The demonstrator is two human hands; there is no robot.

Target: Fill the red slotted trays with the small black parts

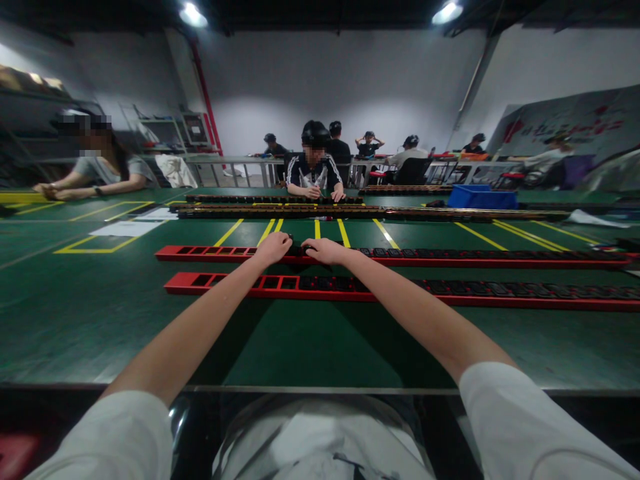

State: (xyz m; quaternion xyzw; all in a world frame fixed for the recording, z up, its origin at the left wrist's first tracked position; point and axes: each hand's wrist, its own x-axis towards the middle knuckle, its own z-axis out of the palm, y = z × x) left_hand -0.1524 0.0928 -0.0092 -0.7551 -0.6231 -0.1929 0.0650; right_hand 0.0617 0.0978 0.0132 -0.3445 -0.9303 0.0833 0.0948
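Two long red strips with rows of square slots lie across the green table, one behind the other. My left hand (274, 249) is closed over the far red strip (170, 253), with a bit of something dark at its fingertips. Just to its right, my right hand (326, 251) has its fingers bent onto a small black part (308, 248) at the same strip. Square black pieces (440, 254) fill the slots to the right, while several slots at the left end show open. The near red strip (181, 283) is filled much the same way, partly hidden under my forearms.
Farther back lie long dark strips (225, 211) and a blue bin (483, 198). A co-worker (315, 163) sits opposite, another person (107, 167) at the left. White paper (127, 228) lies at left; yellow tape lines mark the green table (320, 347).
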